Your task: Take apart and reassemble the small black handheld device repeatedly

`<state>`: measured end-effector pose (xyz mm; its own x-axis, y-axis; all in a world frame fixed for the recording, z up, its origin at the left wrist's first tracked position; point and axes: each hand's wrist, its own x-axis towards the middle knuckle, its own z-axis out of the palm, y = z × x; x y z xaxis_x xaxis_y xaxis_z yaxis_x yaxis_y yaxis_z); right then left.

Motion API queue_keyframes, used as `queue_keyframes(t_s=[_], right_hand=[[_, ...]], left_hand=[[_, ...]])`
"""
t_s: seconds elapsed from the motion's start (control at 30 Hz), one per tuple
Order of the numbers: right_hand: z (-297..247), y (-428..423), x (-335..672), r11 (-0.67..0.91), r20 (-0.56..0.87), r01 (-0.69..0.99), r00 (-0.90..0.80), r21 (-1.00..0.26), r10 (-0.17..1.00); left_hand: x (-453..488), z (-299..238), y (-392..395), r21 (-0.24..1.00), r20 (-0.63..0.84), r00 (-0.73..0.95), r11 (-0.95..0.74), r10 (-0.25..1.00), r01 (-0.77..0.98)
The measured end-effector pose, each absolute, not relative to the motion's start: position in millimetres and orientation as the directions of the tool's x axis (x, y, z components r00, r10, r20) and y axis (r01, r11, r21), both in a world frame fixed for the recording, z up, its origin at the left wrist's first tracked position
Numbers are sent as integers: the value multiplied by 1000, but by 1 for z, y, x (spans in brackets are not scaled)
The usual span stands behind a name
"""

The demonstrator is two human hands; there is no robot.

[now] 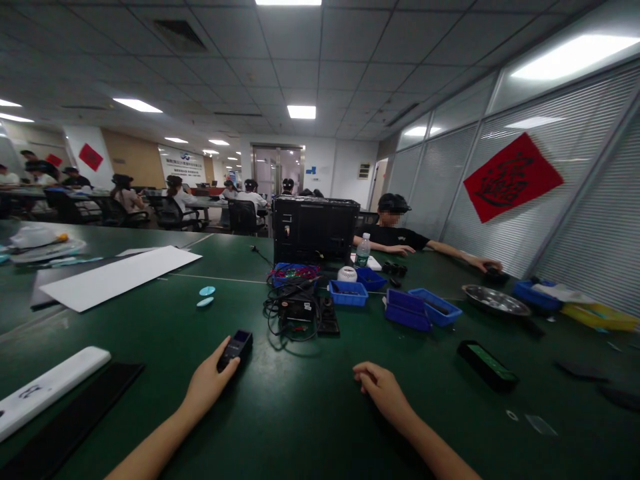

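Note:
My left hand (209,383) lies on the green table (300,413) with its fingers wrapped round a small black device (235,348) that has a bluish face. My right hand (383,390) rests on the table to the right, fingers curled in a loose fist with nothing visible in it. Just beyond the two hands sits a tangle of black cables with a small black unit (297,310). Behind it stands a black computer case (314,230).
Blue bins (349,293) (423,309), a steel bowl (495,301), a water bottle (363,251) and a black bar (489,365) lie to the right. A white sheet (120,275) and white bar (47,389) lie left. A person (400,233) sits across the table.

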<state>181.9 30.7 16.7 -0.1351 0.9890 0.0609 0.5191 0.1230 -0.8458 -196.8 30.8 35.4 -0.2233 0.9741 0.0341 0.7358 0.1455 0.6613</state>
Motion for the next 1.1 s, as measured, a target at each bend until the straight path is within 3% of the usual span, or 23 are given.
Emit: queue_keyframes(t_s=[0.77,1.1], right_hand=[[14,32,182,139,63,532,-158,-835,985],[8,34,183,174,108,508,-156,-843,982]], left_hand=[[-132,29,12,712,80,-19,-44,997,701],[-61,12,11,786,145,120,-188,982,588]])
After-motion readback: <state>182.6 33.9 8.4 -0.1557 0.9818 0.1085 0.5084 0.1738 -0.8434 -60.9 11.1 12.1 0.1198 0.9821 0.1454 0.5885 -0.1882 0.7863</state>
